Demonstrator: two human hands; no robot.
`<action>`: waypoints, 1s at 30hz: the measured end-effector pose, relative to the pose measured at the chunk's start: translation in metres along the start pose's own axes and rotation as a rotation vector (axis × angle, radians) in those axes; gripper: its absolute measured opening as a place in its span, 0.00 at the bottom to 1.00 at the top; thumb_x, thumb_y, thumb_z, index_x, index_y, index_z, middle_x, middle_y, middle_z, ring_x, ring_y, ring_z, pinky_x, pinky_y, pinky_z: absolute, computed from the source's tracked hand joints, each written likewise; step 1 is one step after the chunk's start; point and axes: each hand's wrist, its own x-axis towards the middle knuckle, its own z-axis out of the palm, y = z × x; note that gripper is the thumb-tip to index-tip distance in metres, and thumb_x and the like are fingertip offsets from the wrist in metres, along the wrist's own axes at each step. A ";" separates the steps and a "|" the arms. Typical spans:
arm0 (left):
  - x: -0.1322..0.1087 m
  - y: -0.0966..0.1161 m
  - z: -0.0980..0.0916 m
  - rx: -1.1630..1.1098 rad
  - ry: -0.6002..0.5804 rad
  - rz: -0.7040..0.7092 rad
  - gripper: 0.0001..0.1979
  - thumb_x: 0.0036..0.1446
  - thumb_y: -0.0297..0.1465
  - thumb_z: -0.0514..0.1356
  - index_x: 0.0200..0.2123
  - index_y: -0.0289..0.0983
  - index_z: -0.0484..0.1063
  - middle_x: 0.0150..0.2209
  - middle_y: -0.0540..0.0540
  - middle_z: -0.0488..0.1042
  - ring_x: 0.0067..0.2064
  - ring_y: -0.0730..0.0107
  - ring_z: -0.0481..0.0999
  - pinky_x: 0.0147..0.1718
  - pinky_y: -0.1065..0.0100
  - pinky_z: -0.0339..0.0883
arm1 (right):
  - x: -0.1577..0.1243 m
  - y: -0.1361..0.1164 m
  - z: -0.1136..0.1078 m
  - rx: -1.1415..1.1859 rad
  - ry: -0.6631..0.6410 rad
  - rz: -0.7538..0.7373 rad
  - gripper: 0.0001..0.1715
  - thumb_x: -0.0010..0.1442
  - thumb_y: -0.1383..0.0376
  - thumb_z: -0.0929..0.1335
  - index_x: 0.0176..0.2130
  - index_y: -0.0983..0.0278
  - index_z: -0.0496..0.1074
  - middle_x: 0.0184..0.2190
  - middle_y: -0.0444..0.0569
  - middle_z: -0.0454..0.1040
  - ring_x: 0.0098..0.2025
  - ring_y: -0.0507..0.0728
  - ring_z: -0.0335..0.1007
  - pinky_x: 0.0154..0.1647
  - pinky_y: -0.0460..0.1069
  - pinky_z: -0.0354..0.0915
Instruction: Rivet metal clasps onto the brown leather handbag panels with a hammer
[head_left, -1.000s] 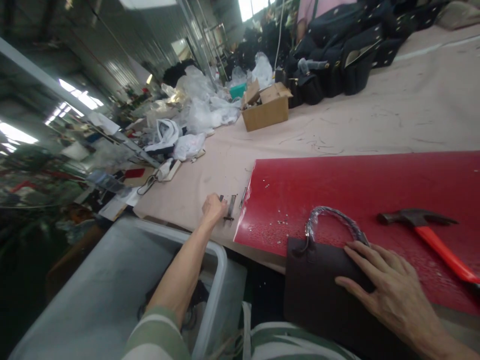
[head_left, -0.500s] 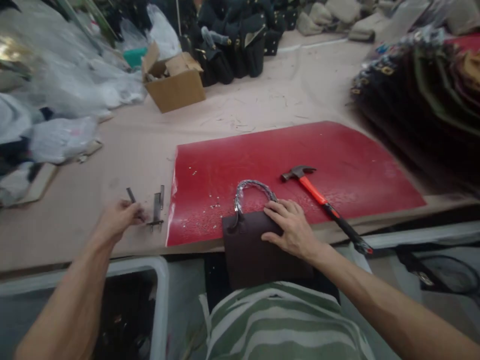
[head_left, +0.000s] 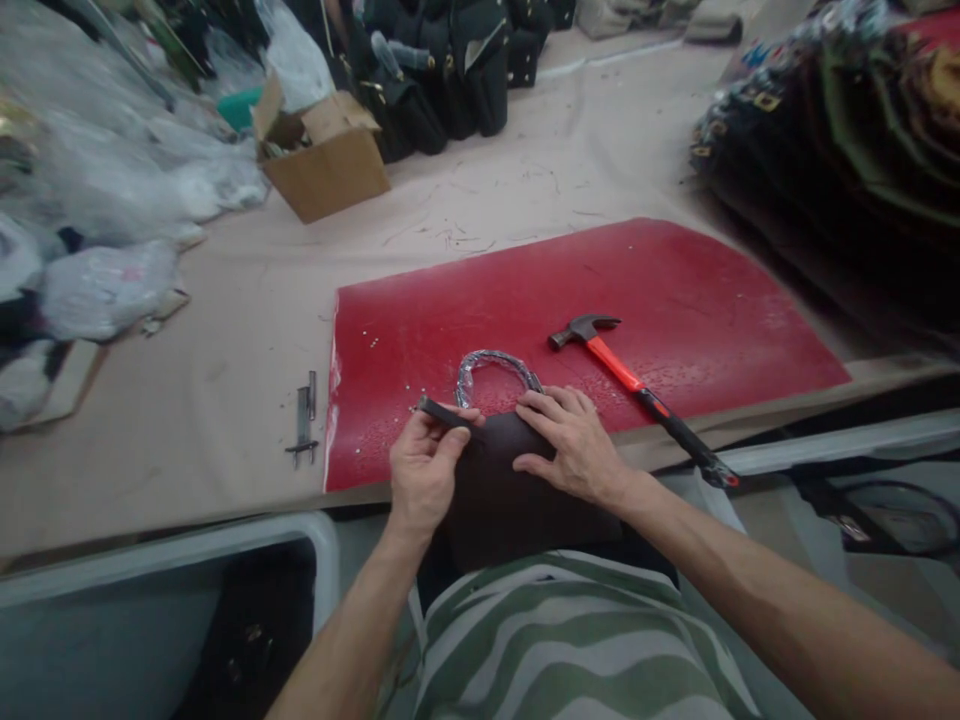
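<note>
In my left hand (head_left: 426, 465), fingers and thumb pinch a dark metal punch (head_left: 442, 411), a short bar tilted over the left top corner of a dark brown bag panel (head_left: 510, 500). Whether its tip touches the panel is hidden by my fingers. My right hand (head_left: 566, 445) lies on the panel's upper right part, fingers stretched out and thumb apart. A curved handle (head_left: 491, 357) wrapped in clear plastic rises from the panel's top edge. The lower panel hangs over the table edge towards my striped shirt. A claw hammer (head_left: 622, 370) with an orange and black grip lies right of my right hand.
Under the work is a red sheet (head_left: 675, 290) strewn with small bits. More metal tools (head_left: 304, 420) lie left of it. A cardboard box (head_left: 326, 165), plastic bags (head_left: 112, 285) and black bags (head_left: 450, 75) stand behind. Right is a dark stack (head_left: 817, 200); below left, a grey bin (head_left: 326, 570).
My left hand has brought the punch from the bare table at the left across to the panel's top left corner. My right hand stays on the panel. The whole view has shifted slightly.
</note>
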 end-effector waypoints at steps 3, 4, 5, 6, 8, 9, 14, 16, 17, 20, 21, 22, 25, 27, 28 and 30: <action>-0.008 -0.010 0.013 0.155 -0.051 0.090 0.08 0.62 0.32 0.64 0.43 0.36 0.73 0.42 0.43 0.81 0.45 0.65 0.82 0.48 0.64 0.77 | 0.000 0.000 0.000 0.002 -0.004 -0.001 0.39 0.57 0.48 0.75 0.60 0.66 0.71 0.61 0.56 0.70 0.60 0.70 0.60 0.63 0.65 0.54; -0.009 -0.013 0.013 0.208 -0.061 0.122 0.07 0.63 0.31 0.63 0.44 0.36 0.73 0.43 0.44 0.81 0.45 0.65 0.82 0.48 0.64 0.76 | 0.000 0.000 0.000 0.004 -0.002 -0.002 0.40 0.57 0.48 0.75 0.60 0.66 0.70 0.61 0.55 0.70 0.60 0.70 0.59 0.63 0.64 0.54; -0.010 -0.017 0.013 0.255 -0.068 0.149 0.07 0.64 0.31 0.62 0.44 0.36 0.73 0.43 0.44 0.81 0.45 0.66 0.82 0.48 0.64 0.76 | 0.000 0.000 0.000 0.007 -0.001 -0.001 0.40 0.57 0.48 0.75 0.60 0.66 0.70 0.61 0.55 0.70 0.61 0.70 0.59 0.63 0.64 0.54; -0.010 -0.020 0.012 0.291 -0.075 0.171 0.07 0.65 0.30 0.61 0.45 0.37 0.73 0.43 0.44 0.81 0.46 0.66 0.82 0.48 0.64 0.76 | -0.001 0.000 0.000 0.009 -0.001 0.000 0.40 0.57 0.48 0.75 0.60 0.66 0.70 0.61 0.55 0.70 0.61 0.70 0.59 0.63 0.64 0.53; -0.011 -0.026 0.010 0.333 -0.082 0.204 0.07 0.65 0.30 0.60 0.46 0.37 0.72 0.44 0.44 0.80 0.46 0.65 0.81 0.48 0.63 0.76 | -0.001 0.000 -0.001 0.013 -0.002 0.004 0.39 0.56 0.48 0.75 0.60 0.66 0.70 0.61 0.55 0.70 0.61 0.70 0.59 0.63 0.64 0.53; -0.012 -0.029 0.010 0.346 -0.084 0.213 0.07 0.65 0.30 0.59 0.46 0.37 0.72 0.44 0.43 0.80 0.47 0.65 0.81 0.49 0.62 0.76 | -0.001 0.000 -0.001 0.015 -0.004 0.005 0.39 0.56 0.49 0.75 0.60 0.66 0.70 0.61 0.55 0.69 0.61 0.70 0.59 0.63 0.64 0.53; -0.015 -0.038 0.008 0.379 -0.066 0.250 0.07 0.66 0.30 0.59 0.47 0.37 0.72 0.45 0.44 0.80 0.49 0.65 0.80 0.53 0.59 0.75 | -0.001 -0.001 -0.001 0.010 0.011 0.004 0.38 0.56 0.49 0.75 0.60 0.65 0.70 0.60 0.56 0.70 0.61 0.70 0.59 0.63 0.65 0.53; -0.016 -0.040 0.008 0.385 -0.068 0.277 0.07 0.67 0.30 0.59 0.46 0.37 0.72 0.45 0.43 0.80 0.49 0.65 0.81 0.53 0.59 0.75 | -0.001 -0.001 -0.001 0.013 0.020 0.002 0.39 0.56 0.50 0.75 0.60 0.65 0.70 0.60 0.57 0.70 0.61 0.70 0.60 0.62 0.65 0.54; -0.017 -0.041 0.008 0.384 -0.070 0.285 0.07 0.67 0.30 0.59 0.46 0.37 0.72 0.45 0.43 0.80 0.48 0.65 0.81 0.53 0.59 0.75 | -0.002 -0.001 -0.001 0.016 0.023 0.001 0.39 0.56 0.50 0.76 0.60 0.65 0.70 0.60 0.57 0.70 0.61 0.70 0.60 0.62 0.65 0.54; -0.017 -0.044 0.007 0.380 -0.076 0.284 0.07 0.67 0.31 0.58 0.47 0.37 0.72 0.45 0.43 0.80 0.48 0.65 0.81 0.52 0.59 0.75 | -0.002 -0.001 -0.002 0.019 0.023 -0.001 0.39 0.56 0.51 0.76 0.59 0.66 0.70 0.60 0.56 0.70 0.61 0.70 0.59 0.62 0.65 0.55; -0.016 -0.045 0.007 0.386 -0.079 0.280 0.07 0.67 0.31 0.58 0.47 0.37 0.72 0.46 0.43 0.80 0.48 0.65 0.81 0.53 0.58 0.75 | -0.002 -0.001 -0.002 0.018 0.021 0.000 0.39 0.56 0.51 0.76 0.59 0.66 0.70 0.61 0.56 0.70 0.61 0.70 0.59 0.62 0.65 0.54; -0.016 -0.046 0.006 0.396 -0.083 0.279 0.07 0.67 0.31 0.58 0.47 0.38 0.72 0.46 0.43 0.79 0.49 0.64 0.80 0.53 0.58 0.75 | -0.002 -0.001 -0.002 0.017 0.018 0.002 0.39 0.56 0.51 0.76 0.59 0.66 0.70 0.61 0.56 0.70 0.61 0.70 0.59 0.62 0.65 0.54; -0.016 -0.046 0.006 0.439 -0.097 0.298 0.07 0.68 0.31 0.58 0.48 0.39 0.72 0.46 0.44 0.79 0.49 0.64 0.80 0.52 0.58 0.75 | -0.002 -0.001 -0.002 0.017 0.017 0.005 0.39 0.55 0.51 0.76 0.59 0.66 0.70 0.61 0.55 0.70 0.61 0.70 0.59 0.62 0.65 0.55; -0.015 -0.046 0.006 0.478 -0.099 0.334 0.07 0.68 0.30 0.58 0.47 0.39 0.73 0.45 0.44 0.79 0.49 0.65 0.80 0.52 0.59 0.75 | -0.001 -0.001 -0.002 0.016 0.018 0.005 0.39 0.55 0.51 0.76 0.59 0.66 0.70 0.61 0.55 0.70 0.61 0.70 0.59 0.62 0.65 0.55; -0.015 -0.045 0.006 0.498 -0.098 0.358 0.07 0.68 0.30 0.58 0.47 0.39 0.73 0.45 0.44 0.79 0.49 0.65 0.80 0.51 0.60 0.75 | -0.001 -0.001 -0.002 0.015 0.020 0.005 0.39 0.55 0.51 0.76 0.59 0.66 0.70 0.61 0.55 0.70 0.61 0.70 0.59 0.62 0.64 0.55; -0.015 -0.045 0.006 0.529 -0.102 0.405 0.07 0.68 0.30 0.58 0.47 0.38 0.73 0.44 0.44 0.80 0.48 0.65 0.80 0.51 0.61 0.75 | -0.001 -0.001 -0.002 0.011 0.024 0.006 0.39 0.54 0.51 0.77 0.59 0.66 0.70 0.61 0.55 0.70 0.61 0.70 0.59 0.62 0.65 0.54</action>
